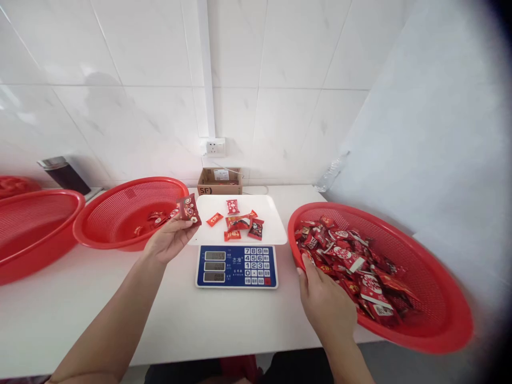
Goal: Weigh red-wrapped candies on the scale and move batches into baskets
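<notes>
Between the thumb and fingers of my left hand (170, 238) is a dark red candy packet (189, 209) with a pale floral print, held up at the left edge of the scale's white tray (202, 234). Several red wrapped candies (240, 221) lie on that tray, behind the blue keypad panel (237, 266) with its grey displays. My right hand (326, 301) is closed over the near left rim of a red plastic basket (444, 277), its inner fingers partly hidden. Many red candy packets (344, 258) fill the left part of this basket.
Left of the scale stands a second red basket (108, 210) with a few packets, and another red basket (36, 234) beyond it. At the wall are a small cardboard box (208, 189), a dark flask (66, 175), a clear plastic bottle (331, 173) and a socket (213, 148).
</notes>
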A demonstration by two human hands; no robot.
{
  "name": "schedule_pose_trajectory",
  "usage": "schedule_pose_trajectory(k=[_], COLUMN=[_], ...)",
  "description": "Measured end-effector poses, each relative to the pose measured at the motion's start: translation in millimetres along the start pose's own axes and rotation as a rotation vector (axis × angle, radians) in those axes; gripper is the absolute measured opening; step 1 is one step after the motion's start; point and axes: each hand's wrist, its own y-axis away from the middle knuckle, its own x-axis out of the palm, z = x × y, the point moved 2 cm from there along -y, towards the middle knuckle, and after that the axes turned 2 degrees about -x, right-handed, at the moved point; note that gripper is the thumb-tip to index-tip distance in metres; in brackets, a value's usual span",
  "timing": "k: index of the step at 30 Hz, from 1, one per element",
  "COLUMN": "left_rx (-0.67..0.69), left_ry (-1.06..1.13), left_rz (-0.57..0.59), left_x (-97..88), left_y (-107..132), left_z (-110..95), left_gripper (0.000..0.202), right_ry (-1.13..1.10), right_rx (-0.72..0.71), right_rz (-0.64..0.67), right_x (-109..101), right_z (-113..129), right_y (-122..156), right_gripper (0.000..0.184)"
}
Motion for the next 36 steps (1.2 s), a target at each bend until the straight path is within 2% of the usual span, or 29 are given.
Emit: schedule_pose_trajectory(k=[4,8,13,17,23,29,33,36], left_rx=[-0.096,-0.085,0.054,0.049,0.052,0.135,0.119,0.085], left_ry=[0.067,-0.036,-0.342,-0.551,-0.581,-0.658,-0.793,-0.88], left_rz=[-0.001,0.014,0.016,0.075,0.214,0.195,0.199,0.219], left_x=[6.2,9.5,14.0,19.4,33.0,49.0,65.2,76.6], left_y=[0.0,-5.7,-19.2,-28.3,-36.0,-77.4,-107.1,-117.7], left_z=[3.8,5.5,9.6,15.1,21.8,17.8,17.9,22.3], left_gripper=[0.015,0.009,0.035,0.038,0.053,0.047,0.035,0.03], right_ry=[0.007,0.006,-0.004,-0.01,0.006,0.026,0.041,0.042], right_rx=[0.005,0.002,0.0,-0.014,-0.052,-0.055,-0.052,-0.062], right_rz=[0.002,-0.004,-0.011,-0.016,-0.063,-0.062,-0.081,-0.098], right_x=[-1.0,-0.3,-0.4,-0.9,-0.2,1.0,3.5,6.2], right_z=[0.4,0.3,0.2,0.0,-0.4,-0.1,-0.1,-0.7], right_y=[0.3,0.2,0.6,1.3,1.4,2.0,2.4,2.9], right_gripper=[0.039,0.04,0.04,0.039,0.04,0.039,0.038,0.037])
